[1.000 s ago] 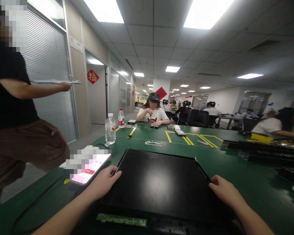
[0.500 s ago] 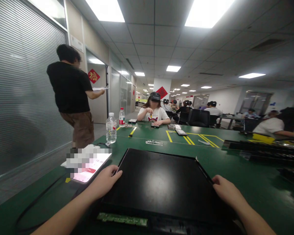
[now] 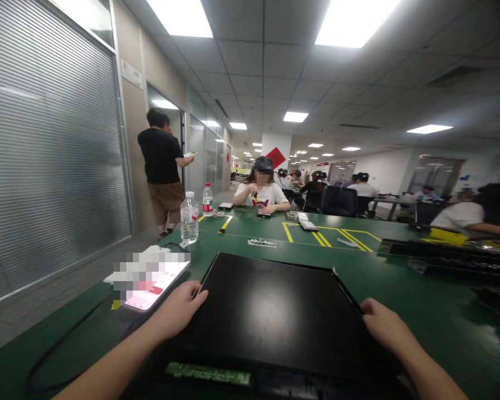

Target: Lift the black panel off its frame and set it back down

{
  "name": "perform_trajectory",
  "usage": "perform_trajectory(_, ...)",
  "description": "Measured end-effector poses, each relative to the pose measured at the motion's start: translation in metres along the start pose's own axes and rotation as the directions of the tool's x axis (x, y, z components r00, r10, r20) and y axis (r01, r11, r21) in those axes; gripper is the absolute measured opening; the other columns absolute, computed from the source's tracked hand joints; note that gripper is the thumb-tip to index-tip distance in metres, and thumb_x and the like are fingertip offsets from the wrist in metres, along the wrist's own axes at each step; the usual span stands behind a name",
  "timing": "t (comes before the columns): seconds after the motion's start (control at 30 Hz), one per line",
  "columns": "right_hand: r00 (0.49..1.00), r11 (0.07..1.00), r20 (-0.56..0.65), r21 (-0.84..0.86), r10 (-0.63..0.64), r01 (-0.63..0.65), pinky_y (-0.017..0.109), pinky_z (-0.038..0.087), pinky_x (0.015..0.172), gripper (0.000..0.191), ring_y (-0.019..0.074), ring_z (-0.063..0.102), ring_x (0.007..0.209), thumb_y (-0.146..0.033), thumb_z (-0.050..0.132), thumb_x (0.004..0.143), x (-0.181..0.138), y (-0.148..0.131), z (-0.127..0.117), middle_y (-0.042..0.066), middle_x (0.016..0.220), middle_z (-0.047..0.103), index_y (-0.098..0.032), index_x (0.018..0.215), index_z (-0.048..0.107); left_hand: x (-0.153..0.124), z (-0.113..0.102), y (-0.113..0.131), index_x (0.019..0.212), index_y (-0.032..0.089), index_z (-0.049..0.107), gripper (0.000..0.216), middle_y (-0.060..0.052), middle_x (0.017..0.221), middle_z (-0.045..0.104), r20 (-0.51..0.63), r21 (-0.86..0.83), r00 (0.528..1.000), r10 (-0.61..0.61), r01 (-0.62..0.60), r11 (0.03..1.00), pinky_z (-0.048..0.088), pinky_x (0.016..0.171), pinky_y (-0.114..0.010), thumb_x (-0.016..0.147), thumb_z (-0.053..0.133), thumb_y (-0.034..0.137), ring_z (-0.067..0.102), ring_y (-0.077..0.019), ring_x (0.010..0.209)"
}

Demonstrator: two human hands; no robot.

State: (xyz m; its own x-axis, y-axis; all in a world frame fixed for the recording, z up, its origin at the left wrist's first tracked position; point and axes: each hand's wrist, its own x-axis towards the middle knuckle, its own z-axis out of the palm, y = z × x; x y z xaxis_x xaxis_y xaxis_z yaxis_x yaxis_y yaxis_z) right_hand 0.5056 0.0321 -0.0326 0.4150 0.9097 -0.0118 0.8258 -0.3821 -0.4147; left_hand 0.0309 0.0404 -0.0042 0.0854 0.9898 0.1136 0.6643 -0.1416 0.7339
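A black flat display panel [image 3: 270, 311] lies in front of me, its glossy face reflecting a ceiling light. My left hand [image 3: 185, 305] is closed on its left edge, thumb on top and the other fingers largely hidden beyond the rim. On the opposite side my right hand [image 3: 379, 319] grips the right edge, fingers curled round it. Along the panel's near side runs a narrow green circuit board [image 3: 208, 374]. Just left of my left hand rests a lit phone [image 3: 158, 286].
On the green table [image 3: 404, 289] a clear water bottle [image 3: 189, 219] and a red-capped bottle [image 3: 207, 200] stand at the back left. Dark strip-like parts [image 3: 450, 258] are piled at right. A co-worker [image 3: 261, 191] sits opposite. A black cable [image 3: 62, 339] loops at left.
The standing person in black at the left has walked farther away, toward the doorway. Both my hands and the panel stay where they were.
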Motion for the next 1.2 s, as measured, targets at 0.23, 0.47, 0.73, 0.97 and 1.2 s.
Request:
perform_trajectory(0.23,1.0,1.0,0.003,0.001,0.003,-0.003,0.03,0.043,0.066,0.02,0.0224,0.062,0.081,-0.02,0.044,0.063,0.0,0.001,0.0,0.008,0.086,0.066,-0.023,0.079,0.057,-0.002,-0.001,0.004,0.089,0.016,0.064,0.038,-0.013,0.116,0.06,-0.062,-0.024,0.998,-0.023,0.021,0.999,0.039,0.088,-0.035,0.072,0.049,0.046,0.055,-0.0278,0.105)
perform_trajectory(0.47,1.0,1.0,0.008,-0.011,0.018,-0.018,0.03,0.044,0.064,0.021,0.0223,0.063,0.079,-0.022,0.044,0.065,0.0,0.0,0.0,0.008,0.088,0.066,-0.023,0.082,0.057,0.001,0.0,0.002,0.092,0.016,0.065,0.039,-0.01,0.116,0.061,-0.079,-0.13,0.997,0.005,-0.015,0.991,0.038,0.093,-0.034,0.072,0.05,0.047,0.053,-0.0278,0.11)
perform_trajectory(0.73,1.0,0.999,-0.025,0.049,-0.005,0.007,0.031,0.045,0.072,0.041,0.022,0.062,0.087,-0.04,0.036,0.078,-0.004,-0.004,-0.002,0.008,0.096,0.067,-0.022,0.109,0.055,0.005,0.003,-0.003,0.097,0.016,0.062,0.039,-0.011,0.127,0.053,-0.089,-0.271,0.993,0.078,-0.099,0.957,0.041,0.093,-0.035,0.075,0.051,0.045,0.051,-0.0262,0.113)
perform_trajectory(0.97,0.997,0.972,-0.071,0.232,-0.013,0.03,0.03,0.044,0.081,0.034,0.0235,0.06,0.096,-0.04,0.046,0.074,-0.007,-0.016,-0.005,0.009,0.101,0.067,-0.018,0.088,0.066,-0.001,0.0,0.015,0.096,0.015,0.062,0.038,-0.01,0.122,0.058,-0.13,-0.383,0.99,0.051,-0.098,0.918,0.042,0.093,-0.036,0.072,0.054,0.043,0.054,-0.0274,0.109)
perform_trajectory(1.2,0.994,0.814,-0.096,0.581,0.053,0.012,0.033,0.045,0.086,0.043,0.0272,0.055,0.106,-0.041,0.058,0.064,-0.01,-0.02,-0.015,0.011,0.108,0.065,-0.014,0.097,0.066,0.006,-0.009,0.007,0.099,0.018,0.062,0.037,-0.005,0.103,0.069,-0.154,-0.521,0.987,-0.035,-0.051,0.852,0.045,0.087,-0.036,0.07,0.056,0.04,0.06,-0.0269,0.099)
